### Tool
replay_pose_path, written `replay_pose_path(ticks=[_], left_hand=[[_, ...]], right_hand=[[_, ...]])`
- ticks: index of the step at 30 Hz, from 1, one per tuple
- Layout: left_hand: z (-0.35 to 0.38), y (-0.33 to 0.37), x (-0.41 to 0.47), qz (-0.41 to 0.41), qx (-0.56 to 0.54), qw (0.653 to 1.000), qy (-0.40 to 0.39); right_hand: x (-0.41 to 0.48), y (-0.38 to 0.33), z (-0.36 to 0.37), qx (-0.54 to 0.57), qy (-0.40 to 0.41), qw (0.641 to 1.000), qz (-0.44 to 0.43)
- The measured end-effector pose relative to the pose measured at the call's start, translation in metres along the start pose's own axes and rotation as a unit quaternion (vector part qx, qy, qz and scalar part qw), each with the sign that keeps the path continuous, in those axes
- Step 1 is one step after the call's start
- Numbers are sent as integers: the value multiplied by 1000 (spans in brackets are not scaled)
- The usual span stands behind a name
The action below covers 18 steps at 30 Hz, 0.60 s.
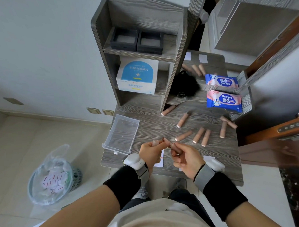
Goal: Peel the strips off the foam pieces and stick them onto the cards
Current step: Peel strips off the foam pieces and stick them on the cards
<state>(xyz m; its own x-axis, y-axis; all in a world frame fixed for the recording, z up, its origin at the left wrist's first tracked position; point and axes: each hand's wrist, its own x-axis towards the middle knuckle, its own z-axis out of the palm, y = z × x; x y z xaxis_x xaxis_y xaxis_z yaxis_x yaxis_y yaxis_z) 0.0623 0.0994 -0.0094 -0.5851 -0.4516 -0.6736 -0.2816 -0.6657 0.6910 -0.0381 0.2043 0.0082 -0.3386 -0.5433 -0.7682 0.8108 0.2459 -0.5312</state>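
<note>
Both hands' grips pinch one foam piece (172, 145) between left hand (151, 152) and right hand (186, 159).

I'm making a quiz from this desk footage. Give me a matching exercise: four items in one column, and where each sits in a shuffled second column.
Items:
1. clear plastic tray
2. white box with blue label
3. two black square foam frames
4. blue and pink wipes packet

Places:
A. upper shelf of the grey wooden organiser
B. desk, right side, by the mirror
C. lower shelf of the organiser
D. desk's left edge

Pairs: 1-D, 2-C, 3-A, 4-B
</note>
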Motion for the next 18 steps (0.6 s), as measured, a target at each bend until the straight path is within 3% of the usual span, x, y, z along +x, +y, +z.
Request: replay_pose_path(ticks=[8, 12, 18], left_hand=[[3, 10, -2, 24, 2, 999, 29], [1, 12, -2, 33, 10, 999, 32], [-3, 14, -3, 35, 8, 999, 41]], right_hand=[[-6, -2, 7, -66, 1, 995, -79], [-7, -6, 10, -50, -5, 998, -26], [-6, 0, 10, -48, -1, 997, -62]])
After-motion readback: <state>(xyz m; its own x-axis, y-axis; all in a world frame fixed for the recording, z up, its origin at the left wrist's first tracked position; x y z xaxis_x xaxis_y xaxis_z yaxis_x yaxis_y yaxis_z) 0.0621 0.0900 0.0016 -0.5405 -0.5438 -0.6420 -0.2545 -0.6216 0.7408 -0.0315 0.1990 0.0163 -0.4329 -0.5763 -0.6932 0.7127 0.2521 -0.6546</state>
